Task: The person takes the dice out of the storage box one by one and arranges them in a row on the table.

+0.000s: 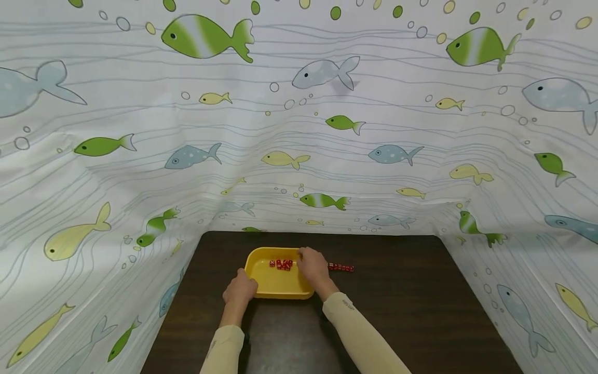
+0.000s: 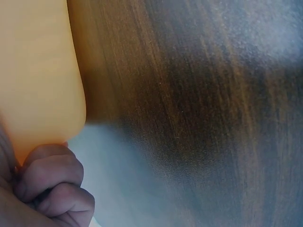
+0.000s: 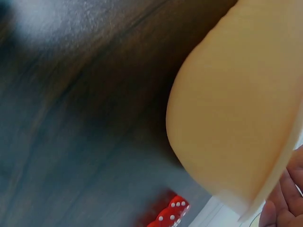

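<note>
A yellow tray (image 1: 280, 289) lies on the dark table, with several red dice (image 1: 281, 264) grouped towards its far side. My left hand (image 1: 240, 289) grips the tray's left edge; in the left wrist view its fingers (image 2: 52, 168) are curled at the tray's corner. Over the tray's far right side is my right hand (image 1: 314, 266), its fingertips near the far right corner. Bent fingers (image 3: 286, 201) show just past the rim in the right wrist view, and I cannot tell whether they hold a die.
Right of the tray, a row of red dice (image 1: 341, 267) lies on the wood-grain table (image 1: 397, 311), its near end partly behind the right hand. A white cloth (image 1: 280, 124) printed with fish hangs behind the table and along both sides.
</note>
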A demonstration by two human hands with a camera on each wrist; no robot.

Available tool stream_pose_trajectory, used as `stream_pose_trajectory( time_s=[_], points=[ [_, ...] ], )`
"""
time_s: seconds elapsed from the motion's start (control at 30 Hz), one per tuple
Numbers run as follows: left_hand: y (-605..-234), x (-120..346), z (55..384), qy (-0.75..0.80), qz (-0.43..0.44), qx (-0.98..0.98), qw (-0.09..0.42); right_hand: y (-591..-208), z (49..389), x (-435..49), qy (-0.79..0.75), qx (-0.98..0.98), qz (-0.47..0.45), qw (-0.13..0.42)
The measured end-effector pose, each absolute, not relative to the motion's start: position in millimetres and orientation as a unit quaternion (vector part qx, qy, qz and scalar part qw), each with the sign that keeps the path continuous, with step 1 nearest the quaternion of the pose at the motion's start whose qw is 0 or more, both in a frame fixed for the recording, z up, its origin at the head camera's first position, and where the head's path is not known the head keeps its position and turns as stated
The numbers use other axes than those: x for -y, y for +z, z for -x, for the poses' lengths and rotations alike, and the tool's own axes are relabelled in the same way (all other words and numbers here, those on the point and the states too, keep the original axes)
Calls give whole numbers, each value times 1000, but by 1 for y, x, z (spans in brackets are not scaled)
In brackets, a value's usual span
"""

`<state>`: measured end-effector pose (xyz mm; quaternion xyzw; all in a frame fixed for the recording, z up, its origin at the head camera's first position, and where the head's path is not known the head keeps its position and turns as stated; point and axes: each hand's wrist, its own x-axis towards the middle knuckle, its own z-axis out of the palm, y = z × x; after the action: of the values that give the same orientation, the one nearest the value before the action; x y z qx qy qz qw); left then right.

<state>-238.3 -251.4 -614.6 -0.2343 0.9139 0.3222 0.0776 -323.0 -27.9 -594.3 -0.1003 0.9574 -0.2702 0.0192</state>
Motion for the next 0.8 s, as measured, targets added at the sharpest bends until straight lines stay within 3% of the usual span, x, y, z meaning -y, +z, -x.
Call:
stream_pose_trajectory(
  time_s=[0.6, 0.8],
  points=[
    [-614, 249, 237, 324, 235, -914, 69, -604, 327, 43, -217, -970, 114, 7],
    [-613, 248, 236, 323, 241, -913, 69, -612, 327, 43, -160, -976, 140, -40]
  ],
)
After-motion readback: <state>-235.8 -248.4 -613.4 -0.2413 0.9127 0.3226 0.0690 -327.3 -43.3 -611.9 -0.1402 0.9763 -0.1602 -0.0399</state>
